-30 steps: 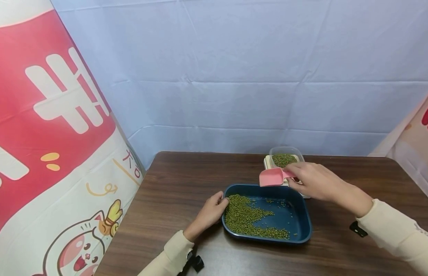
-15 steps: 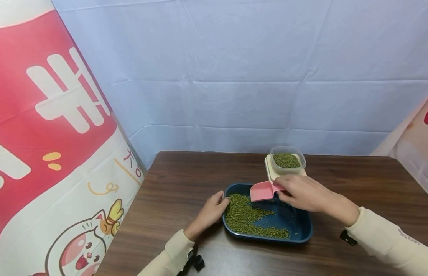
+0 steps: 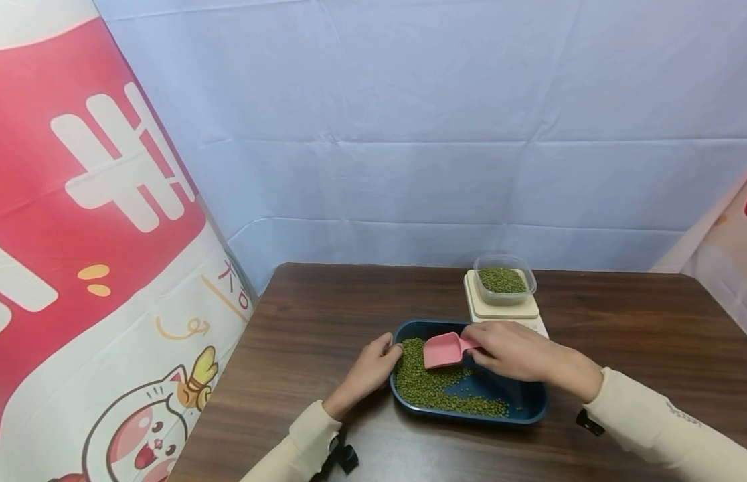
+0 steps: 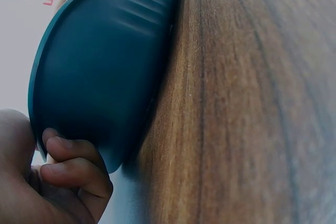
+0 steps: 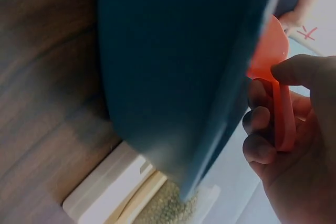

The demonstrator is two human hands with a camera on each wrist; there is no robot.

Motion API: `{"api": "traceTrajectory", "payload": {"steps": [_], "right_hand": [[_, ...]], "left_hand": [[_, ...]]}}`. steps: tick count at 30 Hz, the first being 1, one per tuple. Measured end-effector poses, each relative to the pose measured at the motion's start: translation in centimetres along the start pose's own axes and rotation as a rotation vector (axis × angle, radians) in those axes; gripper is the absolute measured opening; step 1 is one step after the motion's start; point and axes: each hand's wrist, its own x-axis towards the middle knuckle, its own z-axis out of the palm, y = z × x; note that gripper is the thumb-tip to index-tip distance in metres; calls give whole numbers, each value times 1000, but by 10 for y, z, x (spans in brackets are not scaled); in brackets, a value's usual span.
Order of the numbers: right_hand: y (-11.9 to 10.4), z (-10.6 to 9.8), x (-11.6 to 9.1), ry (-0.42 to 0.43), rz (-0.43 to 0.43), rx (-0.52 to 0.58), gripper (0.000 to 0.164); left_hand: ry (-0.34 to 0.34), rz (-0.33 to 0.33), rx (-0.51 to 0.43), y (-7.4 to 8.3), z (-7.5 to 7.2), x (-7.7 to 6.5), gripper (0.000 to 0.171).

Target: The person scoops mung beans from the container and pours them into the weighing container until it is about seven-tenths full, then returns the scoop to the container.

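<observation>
In the head view my right hand (image 3: 506,349) grips the handle of a pink scoop (image 3: 443,351), whose blade hangs over the green beans (image 3: 430,388) in a dark blue tray (image 3: 533,402). The right wrist view has the fingers and thumb wrapped about the scoop's handle (image 5: 283,119), just past the tray's rim. My left hand (image 3: 369,367) pinches the tray's left rim, thumb on the inside edge. In the left wrist view, curled fingers (image 4: 73,163) press under that rim against the tray's outer wall (image 4: 100,72). Beans lie thickest along the tray's left and front sides.
Behind the tray, a clear plastic container (image 3: 504,284) of green beans stands on a cream-coloured scale (image 3: 518,311). All of it rests on a brown wooden table (image 3: 325,301). A pale cloth (image 3: 373,181) hangs behind the table, and a printed banner (image 3: 108,281) at the left.
My right hand has carried the scoop from in front of the clear container, left and toward me, down over the beans in the tray. The left hand keeps its hold on the rim.
</observation>
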Motion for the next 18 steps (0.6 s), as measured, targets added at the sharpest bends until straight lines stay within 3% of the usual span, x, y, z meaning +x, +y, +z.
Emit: {"api": "traceTrajectory", "payload": {"steps": [7,18], "right_hand": [[-4,6,2,-35,17,34,6],[-5,8,0,-41,-22,-87,14]], "left_hand": [[-10,1,-1,-1,0,1,29],[-26,16,-9,-2,-3,0,29]]}}
